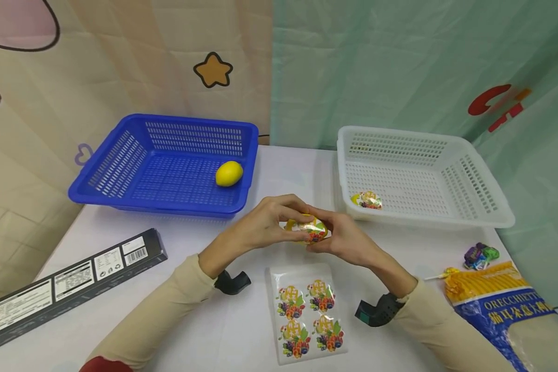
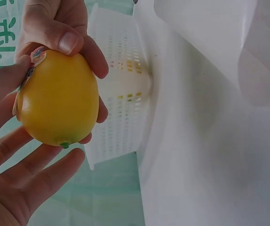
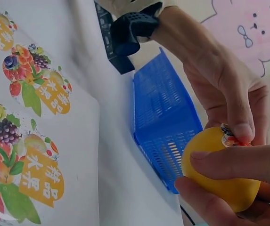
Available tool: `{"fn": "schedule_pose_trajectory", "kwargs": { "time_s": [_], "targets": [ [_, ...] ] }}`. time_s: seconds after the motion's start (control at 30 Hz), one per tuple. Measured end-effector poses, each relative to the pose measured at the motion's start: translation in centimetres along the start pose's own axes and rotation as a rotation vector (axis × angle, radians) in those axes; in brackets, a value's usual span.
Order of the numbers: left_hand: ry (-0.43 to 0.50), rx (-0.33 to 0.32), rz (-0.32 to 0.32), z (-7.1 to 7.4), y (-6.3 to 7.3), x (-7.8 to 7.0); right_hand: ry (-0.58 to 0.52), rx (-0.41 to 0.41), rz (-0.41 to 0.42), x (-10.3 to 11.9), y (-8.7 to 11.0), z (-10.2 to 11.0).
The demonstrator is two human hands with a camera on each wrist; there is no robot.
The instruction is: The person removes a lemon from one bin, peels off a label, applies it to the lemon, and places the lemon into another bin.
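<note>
Both hands hold a yellow lemon (image 2: 61, 101) above the table's middle. A fruit-print sticker (image 1: 318, 231) lies on its side facing me. My right hand (image 1: 346, 238) grips the lemon from the right, its thumb and fingers around the fruit. From the left, my left hand (image 1: 267, 221) pinches it between thumb and forefinger, touching the sticker; its other fingers extend under the fruit in the left wrist view. On the table in front lies a sheet of stickers (image 1: 309, 313) with several fruit prints. The lemon's far side is partly hidden by fingers.
A blue basket (image 1: 163, 205) at the back left holds another lemon (image 1: 229, 173). In the white basket (image 1: 428, 219) at the back right lies a stickered lemon (image 1: 367, 200). A long black box (image 1: 74, 284) lies left; a pasta bag (image 1: 502, 310), lollipop (image 1: 446, 273) and wrapped candies (image 1: 481, 256) lie right.
</note>
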State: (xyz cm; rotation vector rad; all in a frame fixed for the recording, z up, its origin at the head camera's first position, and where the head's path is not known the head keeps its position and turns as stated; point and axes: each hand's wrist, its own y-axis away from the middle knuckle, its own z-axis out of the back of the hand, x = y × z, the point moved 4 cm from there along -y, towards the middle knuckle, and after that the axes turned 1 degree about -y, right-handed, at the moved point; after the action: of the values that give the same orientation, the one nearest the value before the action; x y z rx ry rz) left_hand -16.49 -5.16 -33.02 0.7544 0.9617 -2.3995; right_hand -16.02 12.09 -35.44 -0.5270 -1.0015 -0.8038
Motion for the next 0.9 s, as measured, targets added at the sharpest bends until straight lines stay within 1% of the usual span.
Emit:
{"fn": "schedule_pose_trajectory", "kwargs": {
  "time_s": [0.13, 0.3, 0.43, 0.6, 0.67, 0.77, 0.8, 0.83, 0.9],
  "targets": [
    [0.028, -0.041, -0.023, -0.1, -0.1, -0.1, -0.010, -0.033, -0.021, 0.3, 0.1, 0.3],
    [0.063, -0.071, -0.025, -0.2, 0.1, -0.4, -0.061, -0.042, 0.006, 0.9, 0.3, 0.5],
    [0.053, -0.089, -0.029, -0.3, 0.2, -1.0, -0.126, -0.043, 0.030, 1.5, 0.6, 0.7],
    [0.025, -0.117, -0.043, -0.3, 0.2, -1.4, -0.177, -0.040, 0.032, 1.8, 0.8, 1.0],
    [0.014, -0.128, -0.062, -0.3, 0.2, -1.4, -0.204, -0.009, 0.036, 1.9, 0.8, 1.0],
    [-0.003, -0.143, -0.088, -0.2, 0.2, -1.4, -0.265, 0.074, 0.046, 2.1, 0.8, 1.1],
    [-0.010, -0.144, -0.094, -0.2, 0.2, -1.4, -0.270, 0.095, 0.047, 2.1, 0.8, 1.2],
    [-0.017, -0.143, -0.099, -0.1, 0.2, -1.3, -0.265, 0.109, 0.044, 2.2, 0.8, 1.2],
    [-0.019, -0.134, -0.101, -0.2, 0.2, -1.3, -0.240, 0.100, 0.032, 2.1, 0.8, 1.3]
  ]
}}
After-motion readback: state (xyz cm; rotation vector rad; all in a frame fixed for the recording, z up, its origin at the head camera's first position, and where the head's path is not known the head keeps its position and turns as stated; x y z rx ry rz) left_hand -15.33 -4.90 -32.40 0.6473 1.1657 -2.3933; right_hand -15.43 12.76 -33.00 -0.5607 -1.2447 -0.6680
